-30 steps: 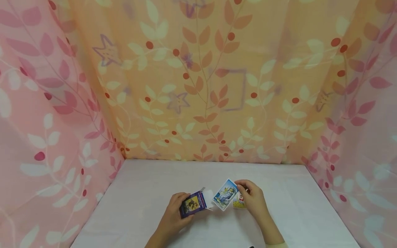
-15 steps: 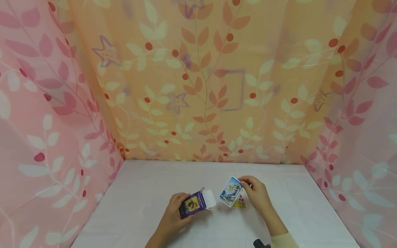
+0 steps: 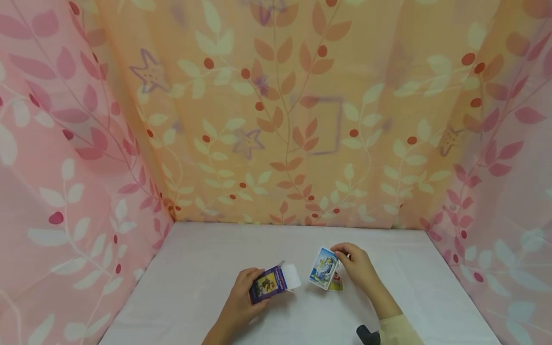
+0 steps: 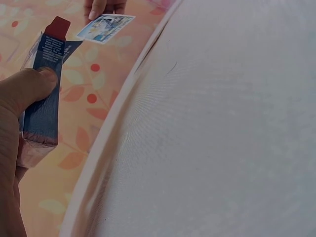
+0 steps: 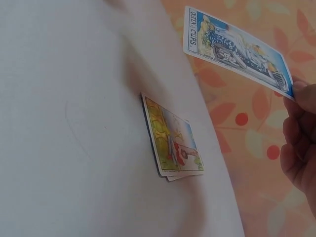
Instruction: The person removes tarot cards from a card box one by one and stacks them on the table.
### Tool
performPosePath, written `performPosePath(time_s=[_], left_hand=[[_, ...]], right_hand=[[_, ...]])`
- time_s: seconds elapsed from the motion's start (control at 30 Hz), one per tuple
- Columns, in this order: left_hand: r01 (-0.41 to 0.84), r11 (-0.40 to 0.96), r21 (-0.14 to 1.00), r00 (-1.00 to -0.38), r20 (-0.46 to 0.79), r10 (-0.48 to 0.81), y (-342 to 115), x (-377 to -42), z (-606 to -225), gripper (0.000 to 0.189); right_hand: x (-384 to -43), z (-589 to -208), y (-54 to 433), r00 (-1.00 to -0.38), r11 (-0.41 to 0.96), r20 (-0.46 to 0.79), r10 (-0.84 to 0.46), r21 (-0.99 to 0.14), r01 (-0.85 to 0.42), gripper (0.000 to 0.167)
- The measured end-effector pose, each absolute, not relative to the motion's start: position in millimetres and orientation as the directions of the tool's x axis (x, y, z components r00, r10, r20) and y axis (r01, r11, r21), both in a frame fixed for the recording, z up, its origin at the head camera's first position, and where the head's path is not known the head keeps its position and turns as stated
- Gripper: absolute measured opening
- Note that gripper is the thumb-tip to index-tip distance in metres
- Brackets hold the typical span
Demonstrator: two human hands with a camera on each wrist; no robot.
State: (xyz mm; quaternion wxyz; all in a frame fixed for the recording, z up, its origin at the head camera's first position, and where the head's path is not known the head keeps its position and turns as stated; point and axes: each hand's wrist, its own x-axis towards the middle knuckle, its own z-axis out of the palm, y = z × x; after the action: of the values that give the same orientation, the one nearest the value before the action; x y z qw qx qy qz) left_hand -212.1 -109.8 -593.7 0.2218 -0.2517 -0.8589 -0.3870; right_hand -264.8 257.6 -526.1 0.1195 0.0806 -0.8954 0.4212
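Note:
A small dark-blue card box [image 3: 265,284] with a picture on its front is gripped in my left hand [image 3: 241,297], its white flap [image 3: 293,276] raised at the end facing right. In the left wrist view my thumb [image 4: 42,81] lies along the box's narrow side. My right hand [image 3: 357,266] pinches one corner of a tarot card [image 3: 323,269], lettered "Queen of Cups" in the right wrist view. Beneath that card, a few tarot cards [image 5: 173,138] lie stacked face up on the table, slightly out of line. The held card partly covers them in the head view.
White cloth covers the table [image 3: 207,254]. Behind it hangs a yellow-orange leaf-patterned curtain [image 3: 284,191], with pink curtain panels [image 3: 82,191] at both sides. A dark object [image 3: 368,334] shows beside the right sleeve [image 3: 398,330] at the front edge.
My right hand has carried the card rightward, away from the box's open end and over the stacked cards, turning it more upright. My left hand and the box have stayed in place.

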Motion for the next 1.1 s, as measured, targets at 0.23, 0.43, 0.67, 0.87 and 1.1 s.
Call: performPosePath(time_s=[0.23, 0.43, 0.67, 0.87, 1.1], left_hand=[[0.598, 0.586, 0.547, -0.779, 0.569, 0.264, -110, -212, -592, 0.086], [0.595, 0.582, 0.554, -0.782, 0.564, 0.264, -110, -211, -591, 0.086], [0.595, 0.576, 0.561, -0.783, 0.565, 0.26, -108, -211, -593, 0.085], [0.593, 0.576, 0.562, -0.787, 0.557, 0.266, -107, -211, -595, 0.084], [0.584, 0.591, 0.557, -0.793, 0.547, 0.268, -110, -212, -592, 0.085]], right_hand=[[-278, -527, 267, -0.967, 0.66, 0.231, -0.102, -0.712, -0.24, 0.013], [-287, -529, 275, -0.971, 0.671, 0.191, -0.14, -0.703, -0.235, 0.012], [-297, -536, 281, -0.971, 0.66, 0.152, -0.186, -0.713, -0.238, 0.012], [-307, -549, 287, -0.966, 0.663, 0.129, -0.224, -0.707, -0.248, 0.011], [-315, -558, 288, -0.971, 0.683, 0.086, -0.222, -0.697, -0.218, 0.013]])
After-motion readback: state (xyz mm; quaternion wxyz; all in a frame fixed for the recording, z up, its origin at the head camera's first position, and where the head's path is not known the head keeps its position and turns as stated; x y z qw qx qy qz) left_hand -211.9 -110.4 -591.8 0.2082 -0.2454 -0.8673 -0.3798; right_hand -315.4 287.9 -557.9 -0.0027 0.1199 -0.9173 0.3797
